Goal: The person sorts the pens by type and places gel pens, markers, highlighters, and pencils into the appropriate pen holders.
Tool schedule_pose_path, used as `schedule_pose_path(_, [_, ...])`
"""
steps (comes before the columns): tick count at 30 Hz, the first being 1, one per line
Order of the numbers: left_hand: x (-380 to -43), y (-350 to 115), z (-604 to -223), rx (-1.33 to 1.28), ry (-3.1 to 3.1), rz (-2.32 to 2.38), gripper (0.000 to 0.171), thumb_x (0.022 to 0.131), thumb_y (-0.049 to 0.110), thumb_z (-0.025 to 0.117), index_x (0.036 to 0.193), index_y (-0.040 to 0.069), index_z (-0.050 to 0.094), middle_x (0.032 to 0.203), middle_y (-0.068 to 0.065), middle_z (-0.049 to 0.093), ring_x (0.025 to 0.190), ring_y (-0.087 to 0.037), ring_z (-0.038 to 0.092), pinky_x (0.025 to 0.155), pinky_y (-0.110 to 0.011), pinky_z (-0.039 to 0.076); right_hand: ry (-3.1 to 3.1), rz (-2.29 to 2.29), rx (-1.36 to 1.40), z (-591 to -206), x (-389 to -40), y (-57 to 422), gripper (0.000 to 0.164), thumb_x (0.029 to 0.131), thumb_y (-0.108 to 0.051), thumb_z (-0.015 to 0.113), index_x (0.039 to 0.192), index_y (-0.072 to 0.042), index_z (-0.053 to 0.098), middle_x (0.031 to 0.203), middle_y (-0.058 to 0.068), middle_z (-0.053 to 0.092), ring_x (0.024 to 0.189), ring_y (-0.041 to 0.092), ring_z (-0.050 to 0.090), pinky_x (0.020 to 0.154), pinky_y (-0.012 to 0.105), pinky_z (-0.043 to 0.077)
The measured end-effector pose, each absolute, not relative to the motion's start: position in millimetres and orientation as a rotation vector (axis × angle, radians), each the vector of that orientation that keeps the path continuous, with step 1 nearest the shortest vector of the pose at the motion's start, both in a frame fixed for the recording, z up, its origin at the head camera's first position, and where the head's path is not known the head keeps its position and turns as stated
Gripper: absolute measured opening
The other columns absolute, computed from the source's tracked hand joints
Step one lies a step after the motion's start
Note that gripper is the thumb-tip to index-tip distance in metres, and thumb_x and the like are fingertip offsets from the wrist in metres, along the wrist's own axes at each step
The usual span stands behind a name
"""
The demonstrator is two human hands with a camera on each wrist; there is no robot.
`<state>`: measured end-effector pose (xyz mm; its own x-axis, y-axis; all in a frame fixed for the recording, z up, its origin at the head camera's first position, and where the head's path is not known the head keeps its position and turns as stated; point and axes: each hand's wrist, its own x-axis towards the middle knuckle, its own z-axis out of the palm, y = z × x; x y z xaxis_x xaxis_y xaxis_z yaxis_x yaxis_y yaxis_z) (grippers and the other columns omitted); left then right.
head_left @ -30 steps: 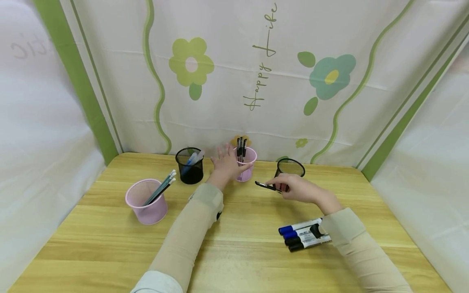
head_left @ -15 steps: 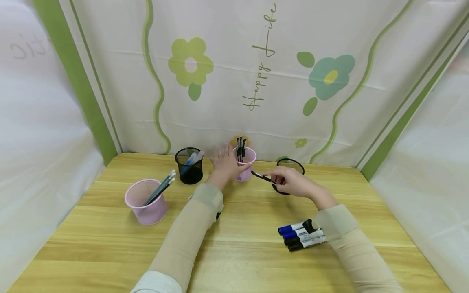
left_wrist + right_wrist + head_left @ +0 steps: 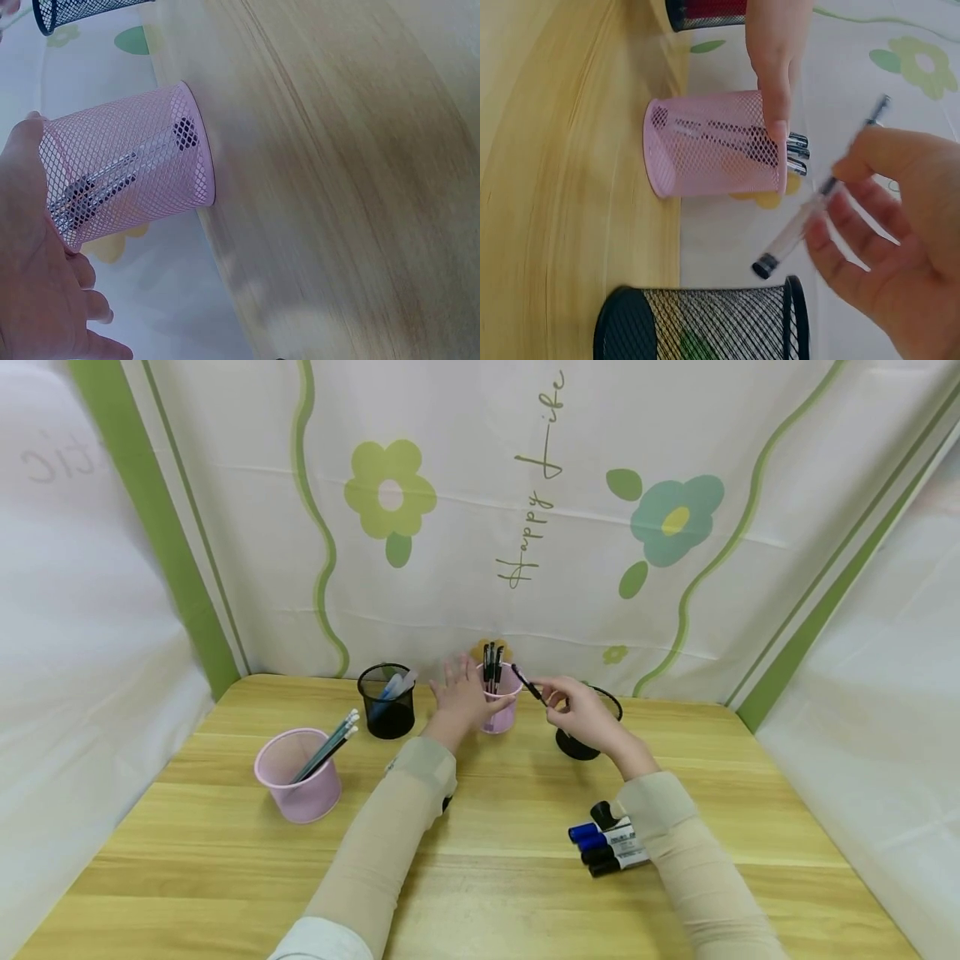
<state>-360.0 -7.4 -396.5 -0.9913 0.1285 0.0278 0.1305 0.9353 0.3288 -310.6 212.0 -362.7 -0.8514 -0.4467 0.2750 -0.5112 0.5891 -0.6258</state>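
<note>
A pink mesh cup [image 3: 501, 717] stands near the back of the table with several black-capped pens [image 3: 492, 668] upright in it. My left hand [image 3: 459, 700], fingers spread and straight, rests against its left side, with the thumb along the rim; in the left wrist view part of the hand lies behind the cup [image 3: 142, 165]. Just right of the rim, my right hand [image 3: 585, 714] pinches a clear-barrelled gel pen [image 3: 786, 234] between thumb and fingers. The pen tilts, its black capped end [image 3: 517, 672] up and toward the cup.
A black mesh cup [image 3: 576, 747] stands behind the right hand, partly hidden. Left of the left hand is another black cup [image 3: 392, 720] holding blue pens. A wider pink cup [image 3: 311, 795] with pencils sits front left. Blue and black markers [image 3: 609, 847] lie under the right forearm.
My right hand has lifted the gel pen up and to the left, from in front of the black cup toward the pink cup's rim. The left hand has stayed in place.
</note>
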Motion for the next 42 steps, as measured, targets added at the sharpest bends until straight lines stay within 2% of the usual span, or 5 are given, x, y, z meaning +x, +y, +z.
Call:
schedule_pose_path(6, [-359.4,-8.1,-395.1,-0.212,-3.091,-0.499,0.114,0.090,0.083,0.044,0.165,0.005,0.010,0.171,-0.016,-0.001,0.155,-0.041,-0.002,0.117,-0.070,0.011,-2.552,1.394,0.604,-358.9,-320.8,199.9,0.051,0.097,0.004,0.059,0.148,-0.001,0.052,0.117,0.018,0.058,0.108,0.031,0.061,0.084,0.033,0.055])
schedule_pose_path(14, [-357.5,-8.2,-393.7,-0.208,-3.093,-0.494,0.113,0.090,0.083,0.044,0.165,0.005,0.012,0.171,-0.016,-0.002,0.155,-0.041,-0.002,0.118,-0.069,0.011,-2.288,1.699,0.437,-357.4,-334.7,183.2,0.052,0.098,0.003,0.061,0.149,0.002,0.048,0.123,0.019,0.056,0.115,0.030,0.058,0.081,0.018,0.052])
schedule_pose_path(24, [-358.4,-6.9,-395.7,-0.200,-3.095,-0.480,0.112,0.089,0.084,0.043,0.165,0.006,0.013,0.171,-0.015,-0.001,0.155,-0.040,-0.002,0.117,-0.070,0.012,-2.042,1.825,0.302,-363.9,-346.5,155.8,0.052,0.096,0.006,0.062,0.147,0.006,0.047,0.120,0.016,0.057,0.108,0.023,0.058,0.089,0.022,0.054])
schedule_pose_path(31, [-359.0,-5.5,-394.9,-0.195,-3.100,-0.491,0.110,0.091,0.081,0.045,0.165,0.006,0.013,0.171,-0.015,-0.001,0.155,-0.041,-0.002,0.117,-0.070,0.011,-2.063,1.791,0.194,-378.3,-353.6,148.0,0.047,0.098,0.002,0.063,0.144,0.004,0.052,0.116,0.017,0.060,0.109,0.028,0.061,0.091,0.028,0.055])
schedule_pose_path(42, [-358.0,-6.3,-393.6,-0.191,-3.094,-0.545,0.111,0.092,0.079,0.048,0.165,0.004,0.009,0.171,-0.015,0.000,0.156,-0.039,-0.002,0.118,-0.069,0.010,-2.136,1.706,0.134,-391.8,-353.9,152.9,0.045,0.098,-0.003,0.066,0.141,0.004,0.057,0.122,0.024,0.060,0.109,0.030,0.063,0.087,0.025,0.056])
